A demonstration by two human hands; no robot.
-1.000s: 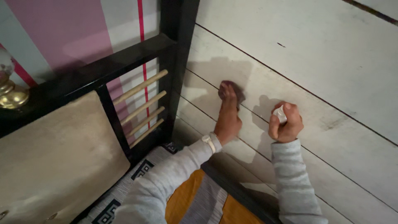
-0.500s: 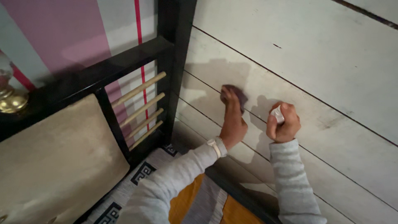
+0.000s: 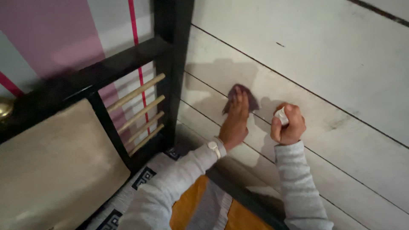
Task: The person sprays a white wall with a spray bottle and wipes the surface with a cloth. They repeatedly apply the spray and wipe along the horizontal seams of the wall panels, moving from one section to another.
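Observation:
My left hand (image 3: 235, 120) presses flat on a small dark purple cloth (image 3: 243, 94), holding it against the white plank wall (image 3: 324, 72). A watch sits on that wrist. To its right, my right hand (image 3: 289, 124) is closed around a small white bottle (image 3: 281, 116), its top end pointing toward the cloth. Both arms wear grey sleeves. A grey smudge or shadow on the wall lies above and left of the cloth.
A black bed frame post (image 3: 171, 64) with pale wooden rungs (image 3: 137, 114) stands left of my hands. A beige cushion (image 3: 51, 166) lies at lower left. Bedding with a black key pattern and orange patches (image 3: 200, 208) is beneath my arms.
My left hand with the cloth has shifted slightly to the right along the wall. My right hand keeps the white bottle at about the same spot.

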